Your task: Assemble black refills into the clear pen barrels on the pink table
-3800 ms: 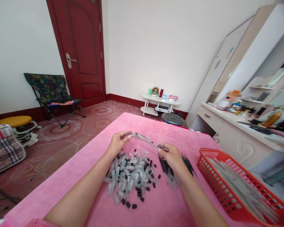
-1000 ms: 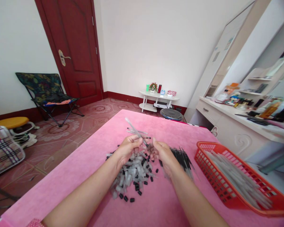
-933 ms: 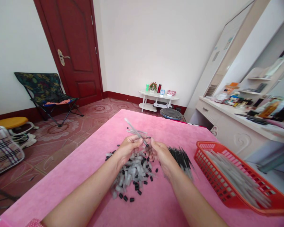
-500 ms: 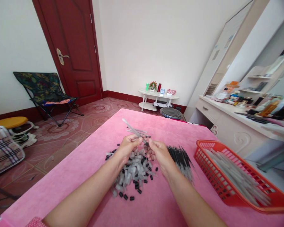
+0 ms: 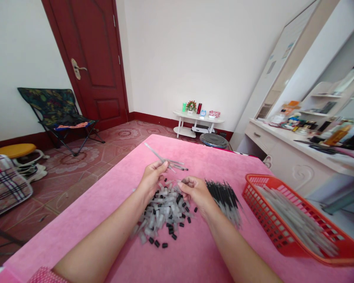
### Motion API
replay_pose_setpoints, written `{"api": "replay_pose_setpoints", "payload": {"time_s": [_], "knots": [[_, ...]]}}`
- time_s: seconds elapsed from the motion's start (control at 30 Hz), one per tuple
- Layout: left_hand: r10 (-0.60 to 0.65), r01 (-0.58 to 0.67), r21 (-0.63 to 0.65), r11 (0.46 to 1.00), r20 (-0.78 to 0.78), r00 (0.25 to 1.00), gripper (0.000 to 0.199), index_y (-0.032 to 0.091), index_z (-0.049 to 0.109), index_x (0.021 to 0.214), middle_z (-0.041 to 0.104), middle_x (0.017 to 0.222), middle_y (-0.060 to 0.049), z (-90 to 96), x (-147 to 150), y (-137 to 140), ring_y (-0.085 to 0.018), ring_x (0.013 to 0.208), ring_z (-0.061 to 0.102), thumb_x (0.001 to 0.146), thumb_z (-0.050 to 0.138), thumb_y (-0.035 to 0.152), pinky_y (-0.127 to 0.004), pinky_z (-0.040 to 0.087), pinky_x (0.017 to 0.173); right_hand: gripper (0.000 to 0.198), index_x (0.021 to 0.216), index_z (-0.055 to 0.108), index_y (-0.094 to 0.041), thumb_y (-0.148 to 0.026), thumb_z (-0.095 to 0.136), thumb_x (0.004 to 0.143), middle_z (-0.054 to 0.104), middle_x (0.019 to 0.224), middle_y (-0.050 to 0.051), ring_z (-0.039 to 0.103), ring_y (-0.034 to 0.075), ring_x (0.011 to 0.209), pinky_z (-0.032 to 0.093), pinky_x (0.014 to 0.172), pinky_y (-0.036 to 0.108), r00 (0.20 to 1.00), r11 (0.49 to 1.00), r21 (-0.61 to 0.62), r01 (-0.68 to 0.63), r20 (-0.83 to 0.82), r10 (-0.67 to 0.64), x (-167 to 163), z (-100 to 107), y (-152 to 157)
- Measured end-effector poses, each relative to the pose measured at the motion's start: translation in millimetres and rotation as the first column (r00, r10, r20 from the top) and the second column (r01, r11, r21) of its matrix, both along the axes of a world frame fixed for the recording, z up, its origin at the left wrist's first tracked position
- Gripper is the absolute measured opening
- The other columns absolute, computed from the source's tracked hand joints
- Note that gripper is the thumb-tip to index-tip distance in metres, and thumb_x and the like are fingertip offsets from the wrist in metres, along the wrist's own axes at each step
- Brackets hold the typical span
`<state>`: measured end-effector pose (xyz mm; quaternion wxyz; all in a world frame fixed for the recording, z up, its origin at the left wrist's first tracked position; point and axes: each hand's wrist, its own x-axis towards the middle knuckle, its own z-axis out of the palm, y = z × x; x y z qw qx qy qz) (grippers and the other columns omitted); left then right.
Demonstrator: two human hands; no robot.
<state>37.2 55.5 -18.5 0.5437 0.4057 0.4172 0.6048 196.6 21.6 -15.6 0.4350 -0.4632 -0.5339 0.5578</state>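
Note:
My left hand [image 5: 153, 177] is closed on a translucent pen barrel [image 5: 153, 151], which slants up and to the left from the fingertips. My right hand [image 5: 196, 190] is pinched at the back right of the pile, with what looks like a clear pen cap [image 5: 178, 182] at its fingertips. Below and between both hands spreads a heap of clear pen caps [image 5: 161, 216] mixed with small black plugs [image 5: 164, 245]. Several pens [image 5: 179, 167] with dark ends lie just beyond my left hand. Dark-tipped pen refills [image 5: 224, 196] lie in a bundle beside my right hand.
A red plastic basket [image 5: 264, 222] with many translucent barrels [image 5: 297, 220] stands at the right on the pink tablecloth [image 5: 106, 236]. Beyond it is a white dresser [image 5: 295, 157] crowded with bottles. A folding chair [image 5: 59, 114] stands on the left by the door.
My hands have come apart. My left hand has moved slightly left and away with the barrel, while my right hand has lowered toward the cap pile.

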Motion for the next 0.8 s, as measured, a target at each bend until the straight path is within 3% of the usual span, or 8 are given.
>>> {"api": "replay_pose_setpoints", "payload": {"time_s": [0.13, 0.27, 0.43, 0.53, 0.67, 0.8], "knots": [[0.04, -0.04, -0.011, 0.999, 0.034, 0.999, 0.036, 0.018, 0.066, 0.082, 0.066, 0.085, -0.003, -2.7, -7.2, 5.1, -0.008, 0.063, 0.055, 0.061, 0.07, 0.046, -0.016, 0.032, 0.048, 0.017, 0.068, 0.057, -0.016, -0.027, 0.066, 0.059, 0.053, 0.048, -0.005, 0.048, 0.008, 0.041, 0.039, 0.04, 0.02, 0.997, 0.996, -0.074, -0.059, 0.053, 0.063, -2.0, -7.9, 1.0], [0.004, -0.001, 0.035, 0.999, -0.089, 0.996, 0.032, 0.015, 0.066, 0.078, 0.066, 0.076, -0.003, 1.0, -0.9, -1.2, -0.009, 0.062, 0.054, 0.063, 0.069, 0.043, -0.017, 0.033, 0.048, 0.021, 0.078, 0.059, -0.016, -0.027, 0.065, 0.061, 0.058, 0.059, -0.002, 0.055, 0.011, 0.048, 0.044, 0.046, 0.023, 0.994, 0.996, -0.03, -0.083, 0.064, 0.085, -6.1, -6.8, -2.3], [-0.034, 0.061, 0.129, 0.99, -0.203, 0.979, 0.029, 0.013, 0.066, 0.073, 0.064, 0.066, -0.002, 9.5, 11.1, -11.8, -0.01, 0.055, 0.052, 0.064, 0.069, 0.041, -0.02, 0.034, 0.047, 0.023, 0.086, 0.06, -0.018, -0.035, 0.059, 0.071, 0.062, 0.075, 0.001, 0.057, 0.013, 0.05, 0.042, 0.044, 0.024, 0.98, 0.985, 0.127, -0.118, 0.173, 0.095, -10.5, -6.0, -7.6], [-0.088, 0.116, 0.125, 0.985, -0.208, 0.974, 0.029, 0.013, 0.065, 0.07, 0.061, 0.061, -0.001, 11.0, 14.9, -13.9, -0.009, 0.051, 0.05, 0.061, 0.072, 0.039, -0.02, 0.034, 0.046, 0.017, 0.075, 0.061, -0.02, -0.035, 0.053, 0.077, 0.057, 0.062, -0.002, 0.051, 0.011, 0.048, 0.035, 0.044, 0.022, 0.951, 0.946, 0.313, -0.08, 0.307, -0.021, -7.8, -6.9, -5.6], [-0.042, 0.069, 0.127, 0.989, -0.204, 0.978, 0.03, 0.012, 0.065, 0.071, 0.06, 0.059, -0.001, 11.2, 10.9, -11.1, -0.008, 0.049, 0.047, 0.062, 0.07, 0.041, -0.019, 0.032, 0.045, 0.029, 0.049, 0.051, -0.018, -0.03, 0.053, 0.075, 0.042, 0.046, -0.004, 0.04, 0.009, 0.045, 0.025, 0.045, 0.021, 0.81, 0.884, 0.442, -0.153, 0.569, -0.144, 14.2, 5.8, 1.8], [0.095, -0.073, 0.128, 0.989, -0.171, 0.981, 0.033, 0.012, 0.066, 0.074, 0.062, 0.069, -0.004, 10.6, -0.4, -4.9, -0.008, 0.056, 0.046, 0.064, 0.068, 0.043, -0.016, 0.031, 0.045, 0.035, 0.041, 0.046, -0.016, -0.031, 0.059, 0.071, 0.039, 0.042, -0.003, 0.036, 0.008, 0.043, 0.02, 0.045, 0.022, 0.567, 0.898, 0.341, -0.278, 0.813, -0.133, 53.8, 36.4, 5.0]]}}
